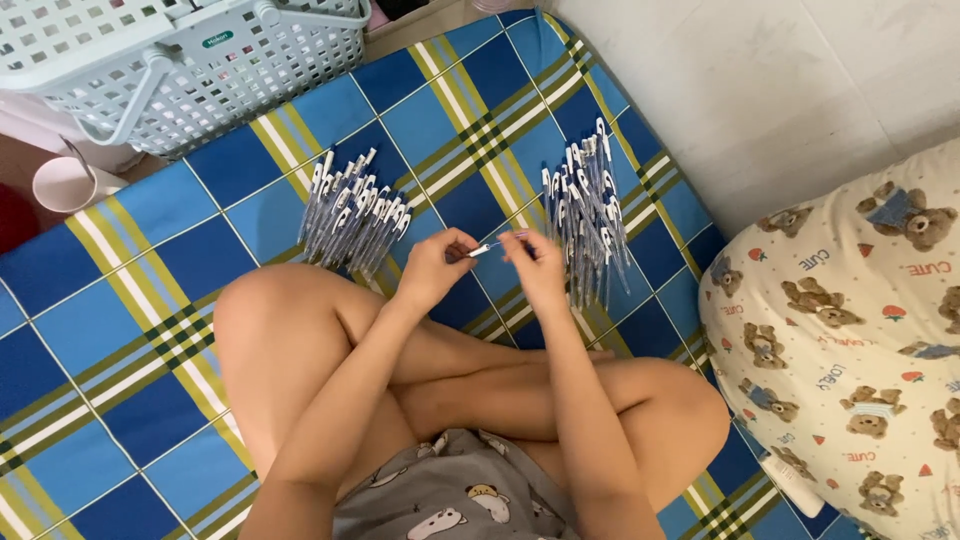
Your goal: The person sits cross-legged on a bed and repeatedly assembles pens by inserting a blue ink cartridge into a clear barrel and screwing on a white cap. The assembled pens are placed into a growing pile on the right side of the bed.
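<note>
Both hands meet over the blue plaid mat (120,330), just above the crossed legs (300,350). Left hand (432,268) pinches one end of a pen (487,246) between thumb and fingertips, fingers curled narrow around it. Right hand (535,265) pinches the other end the same way, so the pen lies nearly level between the two, held clear of the mat. Whether the pen is in one piece or two I cannot tell; it is small and partly hidden by the fingers. At ten o'clock from the hands a left pile (352,210) of like pens lies fanned on the mat, near the left hand but not touching it. At two o'clock a right pile (588,205) lies stacked lengthwise, just beside the right hand. Farther out at eleven o'clock a pale basket (200,70) with a swing handle stands at the mat's edge, and at nine o'clock from it a white cup (65,185) sits on the floor. At four o'clock a bear pillow (850,330) rests against the mat's right edge, below a white wall (760,90).
</note>
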